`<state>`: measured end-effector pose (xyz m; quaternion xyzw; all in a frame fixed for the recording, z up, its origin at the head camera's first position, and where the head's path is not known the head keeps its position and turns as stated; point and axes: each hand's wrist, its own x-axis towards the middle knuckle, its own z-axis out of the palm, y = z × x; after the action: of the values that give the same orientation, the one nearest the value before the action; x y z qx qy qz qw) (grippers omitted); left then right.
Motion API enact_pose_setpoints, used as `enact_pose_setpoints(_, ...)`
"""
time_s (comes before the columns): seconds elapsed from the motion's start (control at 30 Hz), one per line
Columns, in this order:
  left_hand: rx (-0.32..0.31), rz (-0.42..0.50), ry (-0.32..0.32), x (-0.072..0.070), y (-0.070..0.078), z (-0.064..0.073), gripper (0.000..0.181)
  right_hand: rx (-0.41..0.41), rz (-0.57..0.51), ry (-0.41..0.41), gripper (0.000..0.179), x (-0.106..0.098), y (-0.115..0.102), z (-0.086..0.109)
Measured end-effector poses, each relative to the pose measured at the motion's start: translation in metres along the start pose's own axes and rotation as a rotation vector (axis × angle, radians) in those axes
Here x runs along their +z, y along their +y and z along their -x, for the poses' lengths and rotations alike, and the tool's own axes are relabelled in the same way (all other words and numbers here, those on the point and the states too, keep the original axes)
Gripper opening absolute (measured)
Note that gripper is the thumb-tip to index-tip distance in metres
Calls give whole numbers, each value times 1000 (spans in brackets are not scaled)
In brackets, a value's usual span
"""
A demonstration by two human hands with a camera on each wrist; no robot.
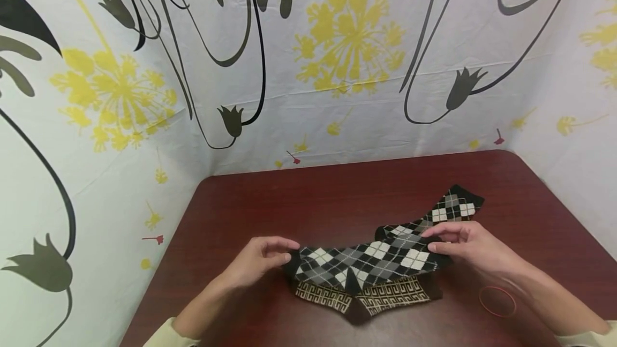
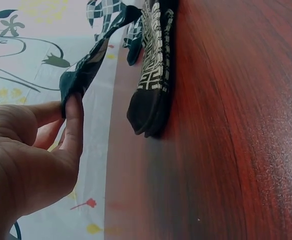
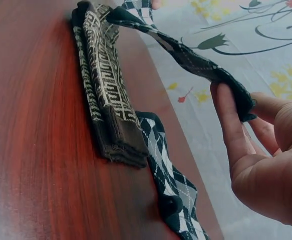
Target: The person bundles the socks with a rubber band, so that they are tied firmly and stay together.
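A black, grey and white argyle sock [image 1: 366, 261] is stretched sideways between both hands, raised off the table. My left hand [image 1: 255, 261] pinches its toe end between thumb and fingers. At the cuff, my right hand [image 1: 474, 245] pinches the other end. Beneath and nearer to me lie dark brown socks [image 1: 395, 294] with a cream Greek-key pattern, stacked in layers as the right wrist view shows. A second argyle sock [image 1: 450, 208] rests on the table behind, slanting to the upper right; the raised sock and right hand partly cover it.
A thin red rubber band [image 1: 501, 316] lies on the table near my right forearm. The dark red wooden table [image 1: 270, 202] has rounded far corners. Fabric with yellow and grey flower prints [image 1: 308, 138] hangs around its back and sides.
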<state>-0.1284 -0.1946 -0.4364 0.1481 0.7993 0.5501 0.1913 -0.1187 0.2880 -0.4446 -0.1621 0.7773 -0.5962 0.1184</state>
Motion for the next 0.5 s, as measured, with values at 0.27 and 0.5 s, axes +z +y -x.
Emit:
enact_pose_setpoints(0.27,-37,27,-60,-2,-2,6,28,-15,-161,-133,32,-1,8,6)
enact_pose_setpoints(0.5,-53,55,-125,-3,-4,8,28,-50,-215,-217,36,-1,14,10)
